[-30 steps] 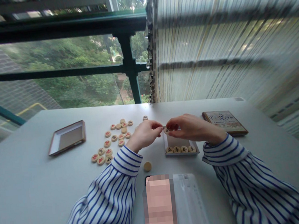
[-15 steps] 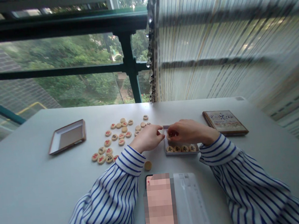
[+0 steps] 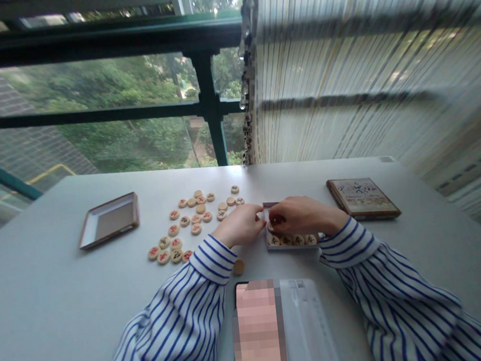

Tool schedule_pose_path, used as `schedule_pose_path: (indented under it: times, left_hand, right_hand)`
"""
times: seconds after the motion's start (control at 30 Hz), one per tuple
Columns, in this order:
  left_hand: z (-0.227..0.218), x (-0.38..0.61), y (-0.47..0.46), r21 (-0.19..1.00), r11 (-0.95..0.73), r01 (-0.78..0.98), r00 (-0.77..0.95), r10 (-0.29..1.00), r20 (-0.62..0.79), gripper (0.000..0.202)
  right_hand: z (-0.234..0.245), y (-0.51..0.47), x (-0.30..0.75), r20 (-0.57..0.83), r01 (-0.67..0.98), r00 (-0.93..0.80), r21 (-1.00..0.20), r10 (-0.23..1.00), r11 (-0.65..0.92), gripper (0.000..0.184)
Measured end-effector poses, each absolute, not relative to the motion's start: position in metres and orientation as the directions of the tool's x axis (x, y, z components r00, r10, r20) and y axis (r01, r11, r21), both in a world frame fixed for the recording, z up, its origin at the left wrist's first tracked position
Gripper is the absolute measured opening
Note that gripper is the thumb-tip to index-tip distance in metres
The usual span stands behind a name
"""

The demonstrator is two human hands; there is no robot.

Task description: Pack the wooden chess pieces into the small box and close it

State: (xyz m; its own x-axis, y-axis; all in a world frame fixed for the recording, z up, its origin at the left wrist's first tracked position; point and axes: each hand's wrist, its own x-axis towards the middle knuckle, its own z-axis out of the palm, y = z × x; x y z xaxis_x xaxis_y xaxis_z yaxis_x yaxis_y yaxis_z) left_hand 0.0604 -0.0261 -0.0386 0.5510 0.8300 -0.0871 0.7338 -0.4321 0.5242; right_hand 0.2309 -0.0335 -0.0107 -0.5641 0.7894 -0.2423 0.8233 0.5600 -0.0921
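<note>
A small open box [image 3: 291, 246] lies on the white table [image 3: 44, 313], with a row of round wooden game pieces [image 3: 292, 239] along its near edge. My right hand [image 3: 301, 215] hovers low over the box, fingers pinched on a piece that I can only partly see. My left hand [image 3: 242, 224] rests at the box's left rim, fingers curled against it. Several more pieces [image 3: 193, 219], marked red or black, are scattered to the left. One blank-faced piece [image 3: 238, 267] lies near my left cuff.
A shallow brown tray lid [image 3: 109, 220] sits at the left. A decorated flat box [image 3: 362, 197] lies at the right. A phone [image 3: 257, 332] and a white case [image 3: 312, 327] lie at the near edge. Window rails and a blind stand behind the table.
Both hands, which held a piece together above the box, have dropped down to it. The right hand now sits low inside the box and the left at its rim.
</note>
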Motion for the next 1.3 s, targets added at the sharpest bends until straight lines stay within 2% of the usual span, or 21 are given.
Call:
schedule_pose_path:
  times: [0.4, 0.9, 1.3]
  left_hand:
    - [-0.0308, 0.0619, -0.0289, 0.519, -0.431, 0.738, 0.563, 0.817, -0.123, 0.029]
    - [-0.0323, 0.0611, -0.0284, 0.525, -0.451, 0.722, 0.578, 0.810, -0.099, 0.028]
    - [-0.0302, 0.0634, -0.0294, 0.524, -0.441, 0.729, 0.571, 0.814, -0.109, 0.025]
  right_hand:
    - [-0.0086, -0.0344, 0.2279, -0.271, 0.826, -0.562, -0.133, 0.782, 0.547, 0.030]
    - [-0.0154, -0.0302, 0.2333, -0.220, 0.753, -0.657, -0.229, 0.721, 0.616, 0.026]
    - [-0.0130, -0.0316, 0.2315, -0.224, 0.748, -0.663, -0.223, 0.714, 0.625, 0.022]
